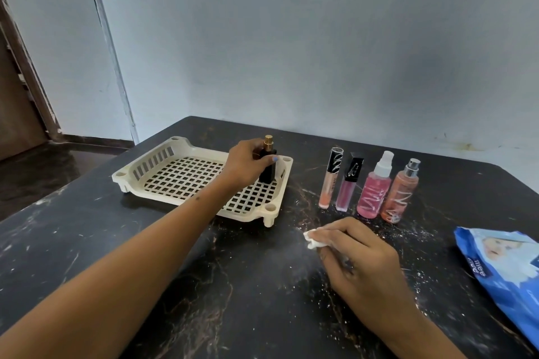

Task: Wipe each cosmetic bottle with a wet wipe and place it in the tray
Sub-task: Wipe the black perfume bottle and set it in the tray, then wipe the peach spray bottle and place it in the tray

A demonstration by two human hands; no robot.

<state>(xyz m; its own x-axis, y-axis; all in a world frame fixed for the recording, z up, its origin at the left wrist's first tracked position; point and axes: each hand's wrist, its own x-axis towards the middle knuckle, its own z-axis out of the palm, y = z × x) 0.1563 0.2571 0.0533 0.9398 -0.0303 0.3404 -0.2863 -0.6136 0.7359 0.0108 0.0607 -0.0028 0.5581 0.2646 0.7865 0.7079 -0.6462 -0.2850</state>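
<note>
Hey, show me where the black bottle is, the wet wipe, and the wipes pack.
black bottle (267, 173), head view, on its lower body below the left hand's fingers.
wet wipe (311, 240), head view, on the white wad sticking out of the right hand.
wipes pack (501, 264), head view, on its blue front face.

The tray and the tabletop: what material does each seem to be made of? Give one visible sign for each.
Tray: likely moulded plastic, cream and matte, shown by its uniform grid holes and slotted walls. Tabletop: probably polished dark stone or a stone-look laminate, with pale and brownish veins and a slight sheen.
</note>
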